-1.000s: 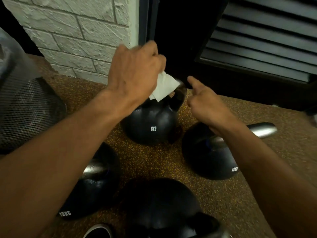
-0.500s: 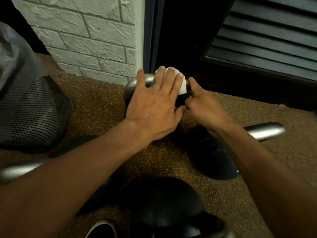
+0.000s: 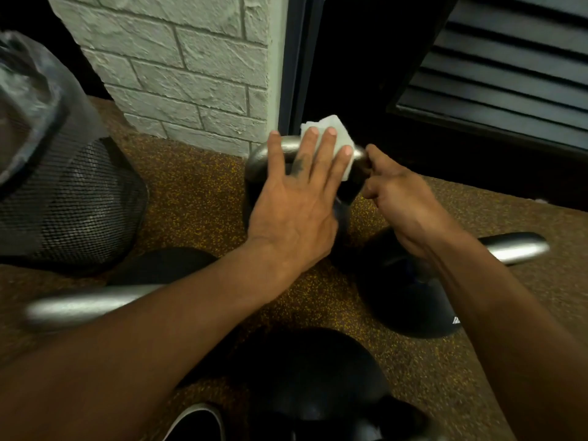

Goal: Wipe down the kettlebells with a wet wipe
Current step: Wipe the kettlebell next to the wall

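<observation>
Left hand [image 3: 292, 211] now flat on wet wipe [image 3: 338, 128] over kettlebell handle [image 3: 262, 159]; right hand [image 3: 410, 205], grip unclear.

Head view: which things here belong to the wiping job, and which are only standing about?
Belong to the job: wet wipe, pressed by the left hand onto the far kettlebell; right hand at its handle; left kettlebell, right kettlebell, near kettlebell.
Standing about: mesh bin, shoe, brick wall.

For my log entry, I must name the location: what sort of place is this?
Probably a gym or workout room: black kettlebells with steel handles stand on speckled rubber flooring, beside a lined mesh waste bin.
</observation>
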Motion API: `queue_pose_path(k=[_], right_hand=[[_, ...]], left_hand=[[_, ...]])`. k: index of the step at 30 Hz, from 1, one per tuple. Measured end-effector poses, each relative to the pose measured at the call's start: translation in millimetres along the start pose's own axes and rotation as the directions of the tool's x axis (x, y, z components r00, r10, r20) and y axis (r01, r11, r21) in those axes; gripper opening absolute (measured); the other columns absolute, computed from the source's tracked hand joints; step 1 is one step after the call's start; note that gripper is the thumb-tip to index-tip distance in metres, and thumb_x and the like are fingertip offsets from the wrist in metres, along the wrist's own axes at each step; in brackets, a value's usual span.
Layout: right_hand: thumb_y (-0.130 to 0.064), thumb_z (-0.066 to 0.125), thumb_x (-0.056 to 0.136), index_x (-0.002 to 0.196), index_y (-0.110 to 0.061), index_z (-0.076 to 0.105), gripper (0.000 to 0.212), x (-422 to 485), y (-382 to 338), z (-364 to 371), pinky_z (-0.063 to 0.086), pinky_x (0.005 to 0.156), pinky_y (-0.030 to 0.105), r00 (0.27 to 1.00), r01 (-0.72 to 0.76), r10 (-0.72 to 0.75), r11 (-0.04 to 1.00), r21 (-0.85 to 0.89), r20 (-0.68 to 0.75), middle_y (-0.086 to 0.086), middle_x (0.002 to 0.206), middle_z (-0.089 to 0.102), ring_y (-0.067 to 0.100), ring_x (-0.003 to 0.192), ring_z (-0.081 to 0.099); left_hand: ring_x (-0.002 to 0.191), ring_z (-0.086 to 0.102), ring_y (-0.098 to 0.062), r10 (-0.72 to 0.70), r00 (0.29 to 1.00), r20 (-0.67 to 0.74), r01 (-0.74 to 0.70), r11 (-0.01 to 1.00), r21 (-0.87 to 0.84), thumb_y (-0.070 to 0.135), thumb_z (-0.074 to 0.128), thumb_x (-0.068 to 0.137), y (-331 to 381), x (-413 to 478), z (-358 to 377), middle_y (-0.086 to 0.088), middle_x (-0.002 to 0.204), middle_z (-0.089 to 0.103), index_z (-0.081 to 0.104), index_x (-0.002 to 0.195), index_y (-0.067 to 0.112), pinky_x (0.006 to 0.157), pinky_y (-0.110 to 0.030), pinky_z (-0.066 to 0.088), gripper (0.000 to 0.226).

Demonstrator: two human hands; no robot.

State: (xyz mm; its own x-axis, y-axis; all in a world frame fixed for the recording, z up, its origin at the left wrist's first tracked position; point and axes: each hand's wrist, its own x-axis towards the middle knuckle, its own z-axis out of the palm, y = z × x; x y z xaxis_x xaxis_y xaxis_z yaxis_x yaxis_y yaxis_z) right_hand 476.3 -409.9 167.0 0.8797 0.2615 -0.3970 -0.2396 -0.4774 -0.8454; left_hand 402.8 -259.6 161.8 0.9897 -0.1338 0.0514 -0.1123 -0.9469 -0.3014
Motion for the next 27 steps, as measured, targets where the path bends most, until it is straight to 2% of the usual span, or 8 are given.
queue_pose_path(k=[5,10,13,17,19,21,25,27], right_hand=[[-0.016,0.054,0.077,0.159,-0.034,0.025,0.089,2,0,0,0.023,0.118,0.036,1.000,-0.005,0.004,1.000,-0.026,-0.006,-0.004,0.164,0.031,0.015,0.150,0.027],[-0.018,0.053,0.067,0.149,-0.032,0.042,0.083,3,0,2,0.028,0.121,0.045,1.000,0.007,-0.007,1.000,-0.028,0.013,-0.002,0.159,0.040,0.017,0.147,0.035],[-0.015,0.053,0.070,0.159,-0.030,0.028,0.094,2,0,0,0.026,0.121,0.038,1.000,0.010,-0.010,1.000,-0.012,0.008,-0.005,0.160,0.039,0.011,0.146,0.033],[-0.016,0.056,0.071,0.159,-0.032,0.028,0.093,2,3,0,0.022,0.123,0.040,0.999,0.008,-0.007,1.000,-0.013,0.033,-0.009,0.160,0.039,0.009,0.147,0.032],[-0.017,0.056,0.068,0.159,-0.032,0.028,0.096,2,2,-1,0.018,0.125,0.043,1.000,-0.016,0.016,1.000,0.009,0.023,-0.008,0.162,0.035,0.011,0.150,0.027],[-0.019,0.055,0.069,0.159,-0.030,0.026,0.095,1,0,-2,0.016,0.126,0.041,1.000,-0.019,0.019,1.000,0.011,0.013,-0.009,0.164,0.030,0.011,0.151,0.023],[-0.018,0.056,0.076,0.160,-0.029,0.023,0.091,0,5,-4,0.015,0.126,0.042,0.999,0.014,-0.014,1.000,0.011,0.030,-0.008,0.166,0.026,0.012,0.153,0.019],[-0.018,0.056,0.074,0.160,-0.028,0.022,0.093,3,6,-5,0.016,0.126,0.042,1.000,0.014,-0.015,1.000,0.024,0.023,-0.008,0.166,0.026,0.012,0.152,0.020]], left_hand=[[0.154,-0.011,-0.045,-0.018,1.000,0.025,0.015,0.993,0.118,0.053,0.015,0.102,7,-4,2,-0.029,0.164,-0.020,-0.019,0.157,0.001,0.118,-0.070,0.004,0.083],[0.154,-0.012,-0.046,0.064,0.997,0.040,-0.072,0.966,0.247,0.054,0.016,0.101,12,10,6,-0.027,0.164,-0.022,-0.022,0.157,0.002,0.117,-0.072,0.007,0.085],[0.156,-0.001,-0.041,0.125,0.991,0.048,-0.127,0.990,0.053,0.054,0.020,0.099,-2,13,2,-0.022,0.168,-0.008,-0.009,0.161,0.007,0.116,-0.072,0.014,0.083],[0.139,0.041,-0.030,0.197,0.972,0.129,-0.142,0.928,-0.345,0.057,0.017,0.090,-39,40,-38,-0.009,0.157,0.039,0.033,0.154,0.021,0.107,-0.058,0.033,0.075],[0.128,0.050,-0.030,0.271,0.944,0.191,-0.152,0.866,-0.476,0.047,0.027,0.103,-61,60,-45,-0.010,0.147,0.051,0.050,0.143,0.020,0.103,-0.053,0.038,0.053],[0.119,0.055,-0.032,0.303,0.919,0.250,-0.086,0.777,-0.624,0.044,0.032,0.104,-80,73,-41,-0.015,0.139,0.057,0.058,0.134,0.015,0.100,-0.054,0.042,0.049],[0.110,0.061,-0.023,0.229,0.923,0.309,0.222,0.340,-0.914,0.038,0.035,0.108,-97,81,-23,-0.010,0.118,0.069,0.064,0.104,0.018,0.096,-0.042,0.044,0.036],[0.105,0.069,-0.025,0.281,0.898,0.338,0.291,0.195,-0.937,0.036,0.029,0.109,-101,86,-18,-0.019,0.111,0.073,0.070,0.102,0.008,0.094,-0.034,0.045,0.051]])
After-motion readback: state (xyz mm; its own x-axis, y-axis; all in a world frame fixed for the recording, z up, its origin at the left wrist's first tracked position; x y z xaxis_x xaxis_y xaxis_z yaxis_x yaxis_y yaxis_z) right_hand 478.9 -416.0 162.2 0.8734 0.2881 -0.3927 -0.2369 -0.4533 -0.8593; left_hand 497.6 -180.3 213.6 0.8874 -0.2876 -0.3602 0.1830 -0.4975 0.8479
